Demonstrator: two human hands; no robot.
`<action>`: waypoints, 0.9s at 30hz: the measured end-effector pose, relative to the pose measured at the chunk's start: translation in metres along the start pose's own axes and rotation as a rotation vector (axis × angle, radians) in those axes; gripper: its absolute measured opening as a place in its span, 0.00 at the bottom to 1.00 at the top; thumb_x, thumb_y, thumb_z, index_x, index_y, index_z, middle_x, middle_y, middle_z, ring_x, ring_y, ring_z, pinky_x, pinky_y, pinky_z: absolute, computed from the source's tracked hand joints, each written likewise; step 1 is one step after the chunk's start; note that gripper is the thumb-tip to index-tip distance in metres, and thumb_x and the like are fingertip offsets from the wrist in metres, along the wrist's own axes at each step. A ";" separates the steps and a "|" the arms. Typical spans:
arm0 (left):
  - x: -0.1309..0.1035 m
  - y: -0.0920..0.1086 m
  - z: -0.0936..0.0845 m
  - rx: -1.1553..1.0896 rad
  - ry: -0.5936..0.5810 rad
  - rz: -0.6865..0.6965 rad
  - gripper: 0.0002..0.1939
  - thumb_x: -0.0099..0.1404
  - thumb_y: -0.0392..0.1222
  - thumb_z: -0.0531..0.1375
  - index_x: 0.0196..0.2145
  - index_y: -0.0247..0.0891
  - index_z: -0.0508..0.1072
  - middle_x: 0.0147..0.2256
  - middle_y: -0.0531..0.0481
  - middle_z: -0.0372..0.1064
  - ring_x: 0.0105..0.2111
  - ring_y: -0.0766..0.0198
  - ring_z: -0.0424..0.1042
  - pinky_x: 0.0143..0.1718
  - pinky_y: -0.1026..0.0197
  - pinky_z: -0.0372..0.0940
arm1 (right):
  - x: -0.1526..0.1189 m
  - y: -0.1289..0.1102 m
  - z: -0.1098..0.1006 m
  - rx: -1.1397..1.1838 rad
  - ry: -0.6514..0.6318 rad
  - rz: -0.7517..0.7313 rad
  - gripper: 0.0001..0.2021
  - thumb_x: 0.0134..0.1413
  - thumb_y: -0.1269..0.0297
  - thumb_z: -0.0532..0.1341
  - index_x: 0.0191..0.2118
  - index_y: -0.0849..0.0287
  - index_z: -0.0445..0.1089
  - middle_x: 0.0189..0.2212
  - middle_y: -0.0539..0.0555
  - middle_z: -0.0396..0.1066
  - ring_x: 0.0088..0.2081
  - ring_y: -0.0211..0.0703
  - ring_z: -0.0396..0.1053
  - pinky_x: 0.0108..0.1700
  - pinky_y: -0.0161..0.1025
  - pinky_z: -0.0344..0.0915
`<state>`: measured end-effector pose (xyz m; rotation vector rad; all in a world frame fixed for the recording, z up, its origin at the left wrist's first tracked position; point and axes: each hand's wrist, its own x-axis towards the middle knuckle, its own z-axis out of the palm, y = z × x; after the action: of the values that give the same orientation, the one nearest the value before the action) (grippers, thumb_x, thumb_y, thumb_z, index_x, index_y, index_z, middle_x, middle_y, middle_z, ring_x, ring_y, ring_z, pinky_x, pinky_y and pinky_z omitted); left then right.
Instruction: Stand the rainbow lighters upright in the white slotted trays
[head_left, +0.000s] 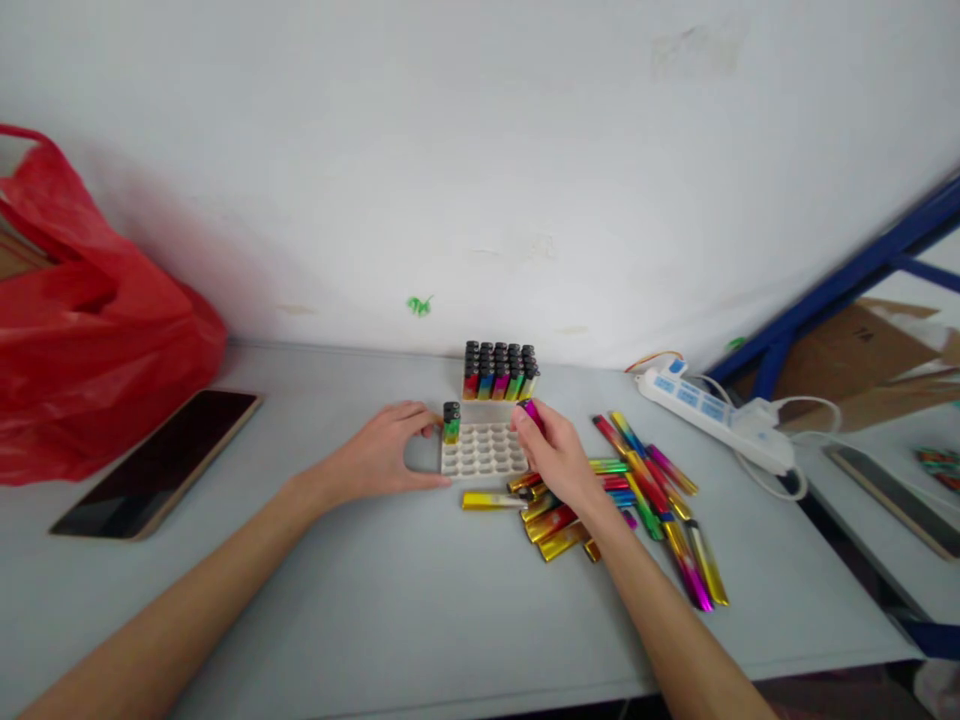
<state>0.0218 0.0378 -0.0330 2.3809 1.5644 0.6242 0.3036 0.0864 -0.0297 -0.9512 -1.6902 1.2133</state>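
Note:
A white tray [484, 462] with rows of slots lies on the table before me. Green lighters [451, 425] with black tops stand upright in its back left corner. At the tray's left edge my left hand [394, 447] is open, thumb and fingers apart around that side. My right hand [559, 452] pinches a purple lighter [531, 412] over the tray's right end. Behind it, a second tray holds rows of upright multicoloured lighters [500, 372]. Shiny loose lighters [652, 480] lie piled to the right, partly under my right forearm. One yellow lighter [491, 501] lies in front of the tray.
A red plastic bag [97, 330] and a phone [157, 465] are on the left. Toward the right lies a white power strip [712, 415] with cables, beside a blue metal frame [847, 275] and cardboard [862, 350]. A white wall [375, 180] rises behind the table.

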 end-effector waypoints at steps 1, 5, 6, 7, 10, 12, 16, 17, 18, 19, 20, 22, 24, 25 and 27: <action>0.000 0.000 0.000 -0.001 0.002 -0.003 0.33 0.57 0.73 0.73 0.43 0.42 0.75 0.41 0.47 0.75 0.43 0.48 0.77 0.51 0.49 0.71 | -0.001 0.000 0.001 -0.070 0.021 -0.013 0.28 0.67 0.33 0.62 0.29 0.54 0.62 0.23 0.45 0.57 0.27 0.38 0.54 0.29 0.37 0.52; 0.001 0.003 -0.002 0.003 -0.005 -0.007 0.32 0.58 0.72 0.72 0.42 0.42 0.74 0.42 0.48 0.75 0.43 0.48 0.76 0.50 0.49 0.72 | -0.002 -0.001 0.003 -0.219 0.076 0.020 0.31 0.66 0.34 0.59 0.22 0.53 0.56 0.20 0.45 0.51 0.27 0.38 0.51 0.29 0.39 0.48; 0.001 0.003 -0.002 0.006 -0.007 -0.009 0.32 0.58 0.71 0.72 0.42 0.42 0.74 0.42 0.47 0.75 0.43 0.48 0.76 0.50 0.49 0.72 | -0.002 -0.002 0.003 -0.248 0.087 0.020 0.30 0.65 0.36 0.59 0.22 0.53 0.55 0.19 0.45 0.51 0.26 0.37 0.50 0.29 0.39 0.47; 0.001 0.004 -0.002 0.009 -0.010 -0.010 0.31 0.58 0.71 0.72 0.42 0.42 0.74 0.42 0.47 0.75 0.43 0.49 0.76 0.50 0.48 0.72 | -0.002 -0.002 0.004 -0.277 0.100 0.011 0.29 0.65 0.38 0.58 0.21 0.53 0.55 0.19 0.45 0.51 0.25 0.37 0.51 0.29 0.39 0.46; 0.000 0.006 -0.004 0.014 -0.023 -0.010 0.30 0.60 0.69 0.72 0.42 0.41 0.73 0.42 0.47 0.74 0.43 0.48 0.76 0.50 0.48 0.71 | -0.002 -0.003 0.005 -0.343 0.129 -0.030 0.24 0.64 0.45 0.56 0.21 0.52 0.55 0.18 0.46 0.54 0.24 0.38 0.52 0.30 0.40 0.46; 0.000 0.006 -0.004 0.013 -0.025 -0.013 0.30 0.60 0.69 0.72 0.42 0.41 0.72 0.42 0.47 0.74 0.44 0.48 0.76 0.50 0.48 0.71 | -0.002 -0.003 0.006 -0.359 0.135 -0.049 0.22 0.64 0.47 0.56 0.22 0.52 0.56 0.18 0.46 0.56 0.24 0.39 0.53 0.30 0.40 0.46; 0.001 0.006 -0.003 0.001 -0.016 -0.021 0.31 0.57 0.70 0.73 0.42 0.42 0.73 0.42 0.47 0.75 0.44 0.47 0.77 0.52 0.49 0.71 | -0.002 -0.005 0.006 -0.367 0.148 -0.088 0.27 0.68 0.43 0.57 0.22 0.52 0.56 0.18 0.46 0.57 0.24 0.39 0.52 0.30 0.40 0.47; 0.001 0.006 -0.003 0.000 -0.015 -0.022 0.32 0.57 0.70 0.73 0.42 0.42 0.73 0.42 0.47 0.75 0.45 0.47 0.77 0.53 0.49 0.71 | -0.002 -0.005 0.007 -0.372 0.151 -0.094 0.28 0.69 0.41 0.57 0.22 0.52 0.56 0.17 0.46 0.57 0.24 0.39 0.52 0.30 0.40 0.47; 0.001 0.005 -0.002 0.001 -0.015 -0.022 0.32 0.58 0.71 0.73 0.42 0.42 0.73 0.43 0.46 0.75 0.45 0.47 0.77 0.53 0.48 0.71 | -0.003 -0.005 0.007 -0.378 0.150 -0.096 0.28 0.69 0.41 0.57 0.21 0.52 0.55 0.17 0.46 0.57 0.24 0.39 0.52 0.30 0.41 0.47; 0.001 0.005 -0.002 0.002 -0.014 -0.021 0.32 0.58 0.71 0.73 0.42 0.42 0.73 0.43 0.46 0.75 0.45 0.47 0.77 0.53 0.48 0.71 | -0.003 -0.005 0.007 -0.385 0.144 -0.097 0.28 0.69 0.41 0.57 0.21 0.52 0.55 0.17 0.46 0.57 0.23 0.39 0.52 0.30 0.41 0.47; 0.001 0.005 -0.002 0.003 -0.014 -0.020 0.32 0.58 0.72 0.73 0.43 0.42 0.73 0.43 0.46 0.75 0.45 0.47 0.77 0.53 0.48 0.71 | -0.003 -0.005 0.007 -0.389 0.136 -0.095 0.28 0.69 0.42 0.57 0.21 0.51 0.54 0.17 0.46 0.57 0.23 0.39 0.52 0.30 0.41 0.47; 0.000 0.004 -0.002 0.002 -0.011 -0.015 0.33 0.57 0.72 0.73 0.43 0.42 0.74 0.43 0.46 0.75 0.45 0.46 0.77 0.53 0.48 0.71 | -0.004 -0.004 0.007 -0.394 0.117 -0.086 0.25 0.69 0.45 0.55 0.22 0.51 0.55 0.18 0.47 0.59 0.24 0.40 0.54 0.30 0.41 0.47; 0.000 0.004 -0.002 -0.001 -0.010 -0.012 0.32 0.58 0.72 0.73 0.43 0.42 0.74 0.43 0.46 0.75 0.45 0.47 0.77 0.53 0.49 0.71 | -0.004 -0.004 0.007 -0.407 0.102 -0.079 0.23 0.69 0.47 0.55 0.24 0.51 0.56 0.19 0.47 0.61 0.24 0.41 0.55 0.30 0.41 0.48; 0.000 0.005 -0.002 -0.002 -0.007 -0.012 0.32 0.58 0.71 0.73 0.43 0.42 0.74 0.43 0.46 0.75 0.45 0.47 0.77 0.53 0.49 0.71 | -0.004 -0.005 0.007 -0.417 0.095 -0.079 0.23 0.70 0.47 0.55 0.25 0.51 0.56 0.20 0.47 0.61 0.24 0.41 0.56 0.30 0.41 0.49; 0.000 0.005 -0.002 -0.003 -0.008 -0.012 0.32 0.58 0.71 0.73 0.43 0.41 0.74 0.42 0.46 0.75 0.45 0.47 0.77 0.53 0.48 0.71 | -0.005 -0.005 0.008 -0.437 0.068 -0.086 0.22 0.73 0.45 0.55 0.28 0.51 0.58 0.21 0.47 0.64 0.25 0.43 0.58 0.31 0.41 0.51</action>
<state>0.0247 0.0359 -0.0293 2.3669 1.5729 0.6136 0.2976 0.0778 -0.0277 -1.1471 -1.9606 0.7572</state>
